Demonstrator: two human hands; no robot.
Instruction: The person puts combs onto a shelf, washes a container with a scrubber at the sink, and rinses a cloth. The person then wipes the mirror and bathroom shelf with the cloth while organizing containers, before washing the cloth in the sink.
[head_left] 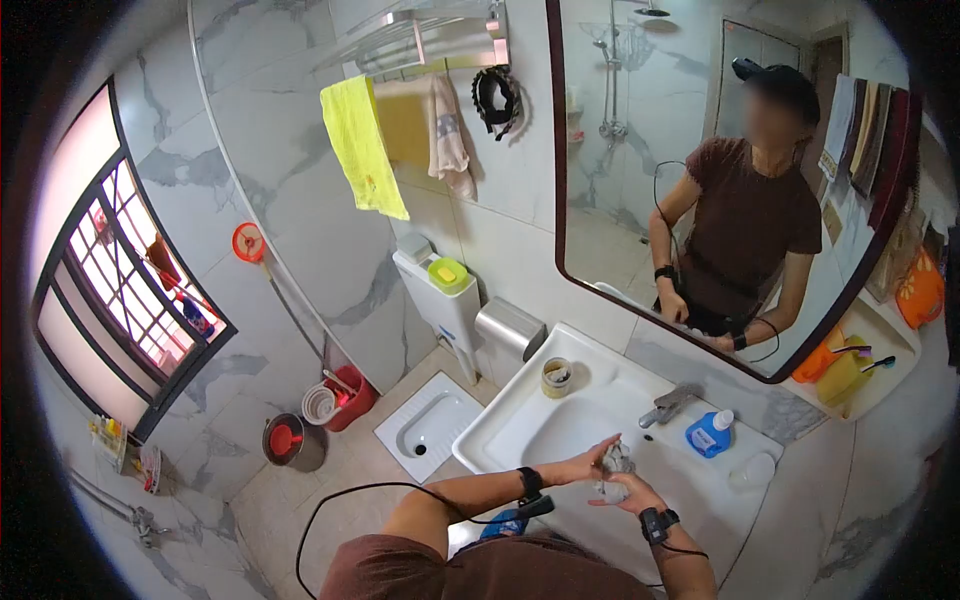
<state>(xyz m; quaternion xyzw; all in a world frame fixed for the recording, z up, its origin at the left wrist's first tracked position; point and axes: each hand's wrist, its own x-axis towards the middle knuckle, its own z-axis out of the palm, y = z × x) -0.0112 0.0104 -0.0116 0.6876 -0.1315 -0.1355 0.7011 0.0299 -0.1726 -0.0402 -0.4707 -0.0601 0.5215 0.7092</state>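
A crumpled grey-and-white cloth (pixel 617 460) is bunched between my two hands above the sink basin (pixel 560 440). My left hand (pixel 588 464) is closed on its left side, and my right hand (pixel 636 490) grips its lower part from the right. The fingers are partly hidden by the cloth. Just beyond the hands is the metal faucet (pixel 668 404). A blue bottle with a white cap (pixel 709 434) stands on the sink's right ledge, and a small jar (pixel 557 377) sits on its left corner.
A clear cup-like item (pixel 752 471) lies at the sink's right end. The wall mirror (pixel 640 250) hangs behind the faucet. Left of the sink are a squat toilet (pixel 428 425), a bucket (pixel 295 443) and a red bin (pixel 352 398). A yellow towel (pixel 362 148) hangs above.
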